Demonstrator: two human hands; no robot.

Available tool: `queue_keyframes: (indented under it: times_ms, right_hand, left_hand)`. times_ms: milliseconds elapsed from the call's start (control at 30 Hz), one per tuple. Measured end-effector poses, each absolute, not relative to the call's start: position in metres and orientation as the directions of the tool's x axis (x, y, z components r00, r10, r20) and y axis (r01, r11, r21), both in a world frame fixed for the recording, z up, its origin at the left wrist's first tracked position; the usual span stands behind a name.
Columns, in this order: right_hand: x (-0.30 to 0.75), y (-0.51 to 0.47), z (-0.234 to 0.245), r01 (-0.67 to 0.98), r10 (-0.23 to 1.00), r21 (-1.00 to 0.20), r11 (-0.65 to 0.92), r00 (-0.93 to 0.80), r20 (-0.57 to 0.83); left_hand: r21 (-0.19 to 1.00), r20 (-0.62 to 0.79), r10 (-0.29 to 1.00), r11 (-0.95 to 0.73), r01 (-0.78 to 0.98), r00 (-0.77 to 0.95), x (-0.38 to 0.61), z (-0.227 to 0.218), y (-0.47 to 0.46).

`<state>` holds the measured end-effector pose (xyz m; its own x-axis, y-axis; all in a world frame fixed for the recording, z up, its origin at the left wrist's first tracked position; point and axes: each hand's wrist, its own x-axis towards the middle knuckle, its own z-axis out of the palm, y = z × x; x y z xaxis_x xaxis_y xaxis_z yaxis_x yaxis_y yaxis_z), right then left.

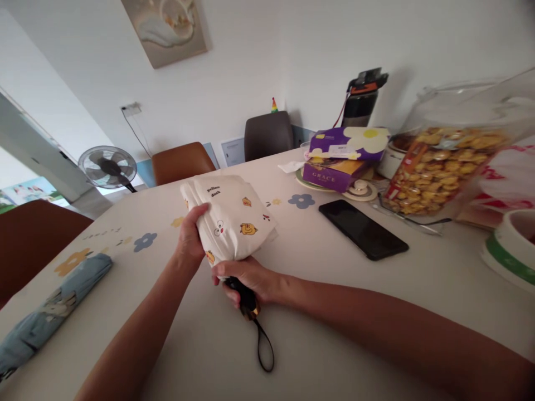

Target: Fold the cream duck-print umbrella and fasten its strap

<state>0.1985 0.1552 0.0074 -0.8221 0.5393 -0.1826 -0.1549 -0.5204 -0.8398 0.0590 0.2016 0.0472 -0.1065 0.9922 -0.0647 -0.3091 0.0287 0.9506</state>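
On a pale table (309, 367), one white umbrella (228, 220) lies folded between the person's two hands, its canopy gathered into a loose, flattened bundle that points away from the person. Both hands are closed on it: the left hand (193, 233) holds the left side of the bundle, thumb on top, and the right hand (251, 275) wraps the place where the cloth meets the one black handle (242, 295). One wrist loop (272, 352) hangs from the handle's gold-coloured end. At least three yellow-orange ducks show on the cloth, with the two words "yellow duck" near the far end.

A second umbrella (62, 306), blue and rolled narrow, lies at the left edge, well apart from both hands. Two blue flowers (301, 201) are printed on the tabletop, one on either side of the white bundle, and one larger orange flower (72, 262) is near the blue roll.

To the right lie one black phone (363, 228) and one pair of glasses (438, 221). Behind them are purple packaging (330, 174) marked "GRACE", whether one box or two I cannot tell, one dark bottle (360, 103), and one clear jar (460, 86) of yellowish snack pieces.

Three chairs (184, 161) show around the table, two brown and one dark. Beyond are one fan (107, 166) and one wall picture (167, 30).
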Motion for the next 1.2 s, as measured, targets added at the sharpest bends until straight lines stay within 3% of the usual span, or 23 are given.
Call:
queue_keyframes:
  times_ms: [200,333,467,567,633,733,833,967,1067,1200]
  right_hand:
    - [0.191,0.144,0.003,-0.147,0.800,-0.955,-0.257,-0.586,-0.125]
    - [0.191,0.149,0.006,-0.148,0.858,-0.950,-0.276,-0.483,-0.175]
    - [0.192,0.157,0.012,-0.237,0.729,-0.791,-0.564,-0.593,-0.342]
    - [0.194,0.159,0.014,-0.215,0.589,-0.665,-0.715,-0.699,-0.407]
    - [0.196,0.160,0.014,-0.206,0.556,-0.646,-0.735,-0.728,-0.400]
    - [0.197,0.161,0.012,-0.202,0.530,-0.622,-0.756,-0.748,-0.400]
    - [0.196,0.164,0.007,-0.144,0.484,-0.612,-0.778,-0.759,-0.436]
    - [0.194,0.167,-0.001,-0.068,0.429,-0.629,-0.774,-0.787,-0.444]
    - [0.195,0.168,-0.004,-0.040,0.397,-0.629,-0.776,-0.806,-0.439]
    - [0.194,0.170,-0.007,-0.048,0.376,-0.631,-0.774,-0.837,-0.398]
  left_hand:
    - [0.960,0.120,0.979,-0.156,-0.231,-0.163,0.040,0.059,0.213]
    - [0.941,0.098,0.974,-0.158,-0.299,-0.205,0.030,0.051,0.220]
    - [0.958,0.119,0.940,-0.193,-0.211,-0.321,0.036,0.044,0.220]
    - [0.944,0.329,0.865,-0.308,0.119,-0.379,0.048,0.047,0.212]
    - [0.882,0.438,0.853,-0.346,0.322,-0.284,0.057,0.051,0.206]
    - [0.816,0.388,0.918,-0.302,0.494,-0.079,0.076,0.058,0.204]
    - [0.652,0.240,0.942,-0.337,0.679,0.236,0.099,0.058,0.215]
    - [0.249,0.076,0.788,-0.608,0.754,0.611,0.127,0.048,0.239]
    - [0.071,-0.006,0.729,-0.683,0.727,0.685,0.140,0.040,0.251]
    - [-0.018,-0.014,0.761,-0.648,0.761,0.648,0.146,0.035,0.257]
